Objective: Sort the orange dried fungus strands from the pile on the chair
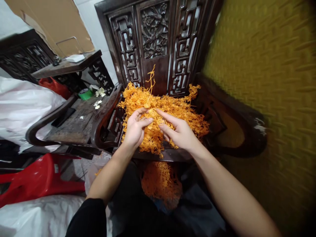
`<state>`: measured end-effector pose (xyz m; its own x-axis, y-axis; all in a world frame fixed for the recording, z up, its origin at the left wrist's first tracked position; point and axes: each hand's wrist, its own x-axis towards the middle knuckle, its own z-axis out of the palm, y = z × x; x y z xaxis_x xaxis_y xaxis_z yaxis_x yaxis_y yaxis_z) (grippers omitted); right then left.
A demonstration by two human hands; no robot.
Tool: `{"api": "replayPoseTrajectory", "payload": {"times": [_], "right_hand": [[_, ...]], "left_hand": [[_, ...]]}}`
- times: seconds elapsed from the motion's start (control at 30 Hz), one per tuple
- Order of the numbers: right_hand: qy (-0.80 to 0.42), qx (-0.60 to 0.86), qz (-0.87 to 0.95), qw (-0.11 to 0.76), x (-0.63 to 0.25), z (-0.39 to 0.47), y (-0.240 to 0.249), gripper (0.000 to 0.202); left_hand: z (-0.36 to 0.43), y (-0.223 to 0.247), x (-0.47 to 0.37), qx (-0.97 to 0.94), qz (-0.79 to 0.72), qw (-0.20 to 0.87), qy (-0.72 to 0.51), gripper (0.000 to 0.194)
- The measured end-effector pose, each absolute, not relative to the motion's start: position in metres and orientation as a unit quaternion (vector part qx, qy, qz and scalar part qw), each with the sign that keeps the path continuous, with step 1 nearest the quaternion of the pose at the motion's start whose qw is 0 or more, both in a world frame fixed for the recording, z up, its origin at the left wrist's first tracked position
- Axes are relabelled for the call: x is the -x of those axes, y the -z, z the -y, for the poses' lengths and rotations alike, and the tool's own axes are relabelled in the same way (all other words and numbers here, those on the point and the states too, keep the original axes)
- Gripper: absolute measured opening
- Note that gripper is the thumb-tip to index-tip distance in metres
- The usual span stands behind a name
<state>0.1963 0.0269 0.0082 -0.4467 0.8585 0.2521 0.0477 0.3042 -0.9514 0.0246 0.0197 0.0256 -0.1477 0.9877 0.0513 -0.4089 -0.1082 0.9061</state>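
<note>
Work area: dark carved wooden chair (156, 74), its lattice-and-flower back facing the camera. On the seat lay a wide, tangled heap of orange artificial sprigs (172, 105), spread across most of the width and hanging slightly over the front edge.

Both hands were above the front-middle of the heap. Left hand (135, 130): fingers partly curled, thumb and forefinger a little apart, tips at a lighter orange strand (153, 114) lying between the two hands. Right hand (179, 132): forefinger extended toward the same strand, thumb set below it with a gap between. Whether either set of fingers had a firm grip could not be told; the tips blended with the orange behind. One branching orange sprig (151, 80) stood nearly upright just beyond the left fingertips, against the chair back.

Below the seat edge, between the person's legs: a second orange mass (161, 181), in shade, detail poor.

Left of the chair: worn wooden tabletop (71, 130) bearing a green tape roll (85, 94) and cream-white flower pieces (97, 104). Nearer the camera on that side: red plastic stool (37, 177), with white sacks (24, 105) behind and in front. Right side: olive-yellow textured sheet (266, 59), beside the curved armrest (254, 131).
</note>
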Motion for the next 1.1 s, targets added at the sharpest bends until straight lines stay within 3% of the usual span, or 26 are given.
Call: {"api": "replayPoseTrajectory", "payload": {"times": [0.17,0.33,0.5,0.67,0.83,0.93,1.03,1.1], "right_hand": [[-0.348,0.325,0.758,0.446,-0.196,-0.028,-0.009,0.047],[-0.308,0.35,0.73,0.499,-0.187,-0.027,-0.006,0.022],[-0.273,0.33,0.697,0.576,-0.18,-0.012,-0.007,0.013],[-0.405,0.288,0.605,0.622,-0.182,0.004,-0.02,0.014],[-0.661,0.287,0.416,0.555,-0.179,-0.025,-0.013,0.025],[-0.735,0.295,0.309,0.526,-0.183,-0.041,-0.005,0.018],[-0.783,0.29,0.253,0.489,-0.186,-0.044,-0.003,0.035],[-0.791,0.296,0.249,0.474,-0.184,-0.042,-0.004,0.035]], "left_hand": [[-0.022,-0.026,-0.023,-0.349,-0.402,0.528,-0.662,0.042],[-0.022,-0.023,-0.027,-0.371,-0.422,0.493,-0.665,0.043],[-0.039,-0.012,-0.023,-0.418,-0.46,0.35,-0.701,0.045],[-0.065,-0.004,0.005,-0.356,-0.521,0.283,-0.722,0.043],[-0.05,-0.005,-0.001,-0.468,-0.478,0.314,-0.674,0.04],[-0.036,-0.006,-0.011,-0.473,-0.466,0.355,-0.658,0.038],[-0.028,-0.007,-0.015,-0.472,-0.457,0.392,-0.644,0.038],[-0.024,-0.007,-0.015,-0.489,-0.451,0.405,-0.627,0.037]]}}
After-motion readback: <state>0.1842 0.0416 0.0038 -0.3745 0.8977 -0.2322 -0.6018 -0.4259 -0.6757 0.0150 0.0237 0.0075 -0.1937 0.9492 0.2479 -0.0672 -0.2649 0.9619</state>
